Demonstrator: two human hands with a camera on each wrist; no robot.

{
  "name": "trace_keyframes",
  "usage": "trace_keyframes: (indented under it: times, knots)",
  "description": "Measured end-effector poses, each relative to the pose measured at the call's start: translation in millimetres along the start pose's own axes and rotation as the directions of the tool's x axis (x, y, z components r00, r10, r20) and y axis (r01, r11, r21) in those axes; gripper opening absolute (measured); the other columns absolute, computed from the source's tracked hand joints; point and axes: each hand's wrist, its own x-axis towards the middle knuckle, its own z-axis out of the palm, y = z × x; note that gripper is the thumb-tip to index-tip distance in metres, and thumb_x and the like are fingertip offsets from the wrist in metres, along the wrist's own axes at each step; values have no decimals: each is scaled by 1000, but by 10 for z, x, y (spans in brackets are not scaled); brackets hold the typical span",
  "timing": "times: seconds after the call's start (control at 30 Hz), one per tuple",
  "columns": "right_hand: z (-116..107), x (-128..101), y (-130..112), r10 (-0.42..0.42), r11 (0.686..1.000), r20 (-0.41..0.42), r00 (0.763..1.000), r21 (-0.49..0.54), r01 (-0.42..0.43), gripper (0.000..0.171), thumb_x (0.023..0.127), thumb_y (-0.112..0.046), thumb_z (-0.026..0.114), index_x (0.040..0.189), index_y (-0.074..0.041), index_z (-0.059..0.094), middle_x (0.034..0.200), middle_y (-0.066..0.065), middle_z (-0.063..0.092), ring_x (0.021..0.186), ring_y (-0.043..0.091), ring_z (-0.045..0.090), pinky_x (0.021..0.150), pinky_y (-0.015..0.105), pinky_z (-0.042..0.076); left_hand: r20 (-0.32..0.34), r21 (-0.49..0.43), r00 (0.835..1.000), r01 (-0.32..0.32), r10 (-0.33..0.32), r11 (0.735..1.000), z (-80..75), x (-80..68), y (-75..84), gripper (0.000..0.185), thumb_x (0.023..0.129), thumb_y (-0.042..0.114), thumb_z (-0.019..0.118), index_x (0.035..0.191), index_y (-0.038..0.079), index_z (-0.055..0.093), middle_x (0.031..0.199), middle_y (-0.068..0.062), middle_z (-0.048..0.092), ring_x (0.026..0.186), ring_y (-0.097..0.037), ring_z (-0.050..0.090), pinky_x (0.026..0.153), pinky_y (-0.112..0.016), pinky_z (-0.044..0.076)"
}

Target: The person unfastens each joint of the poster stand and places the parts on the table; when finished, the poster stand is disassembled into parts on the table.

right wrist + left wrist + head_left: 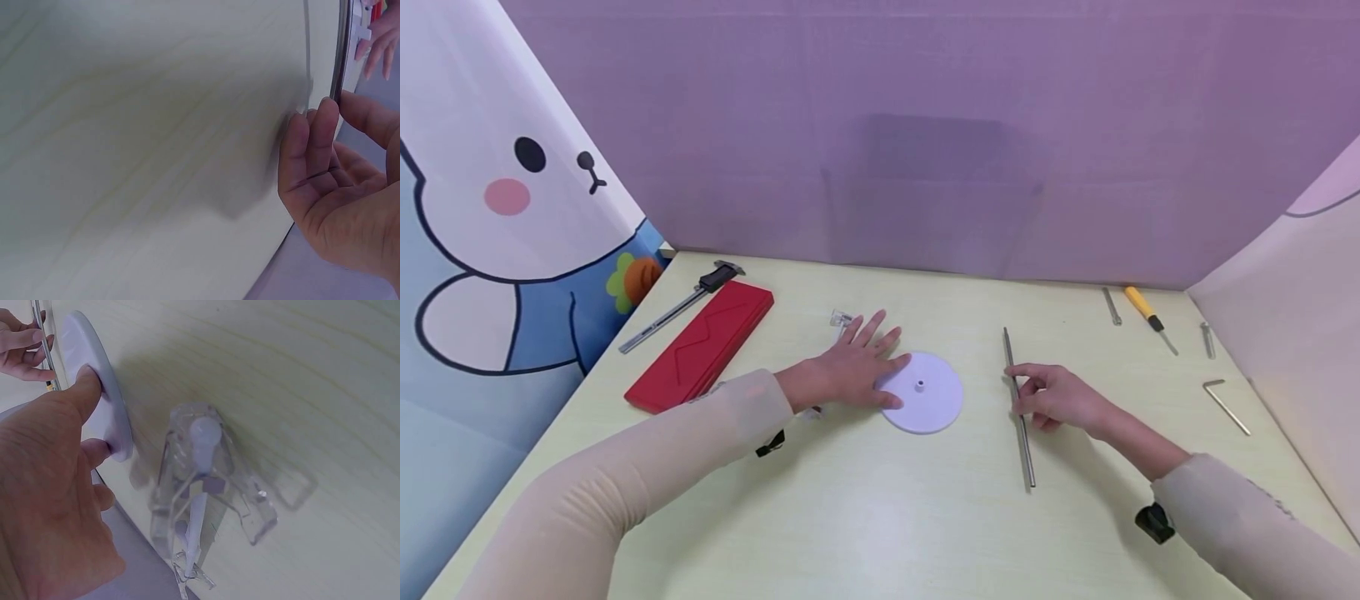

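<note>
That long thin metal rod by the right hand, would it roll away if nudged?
Probably: the thin grey metal rod looks round and smooth, lying flat on the pale wooden table. It seems stiff and straight, perhaps slippery under the right hand.

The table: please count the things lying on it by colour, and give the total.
Red: 1, case
White: 1, round base
Clear: 1, plastic clip
Yellow-handled: 1, screwdriver
Metal: 5, caliper, long rod, hex key, two small tools
Total: 9
</note>
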Motion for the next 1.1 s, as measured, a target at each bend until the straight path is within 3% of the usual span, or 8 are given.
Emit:
trace_keyframes:
  times: [0.4,1.1]
  knots:
    - [43,58,28,-26,998,9,1000,-50,27,63,89,-6,68,146,3,43,88,6,53,59,15,46,50,26,37,8,7,1000,8,-8,1000,21,28,-9,82,94,70,47,160,26,26,170,-12,5,154,-42,-15,125,-59,-3]
    - [82,141,-15,-19,975,-27,999,-224,13,62,86,-8,72,143,1,49,82,5,57,56,14,49,51,30,46,1,9,1000,4,-4,1000,11,18,-10,81,94,69,48,159,26,28,170,-13,8,155,-43,-13,125,-60,-1]
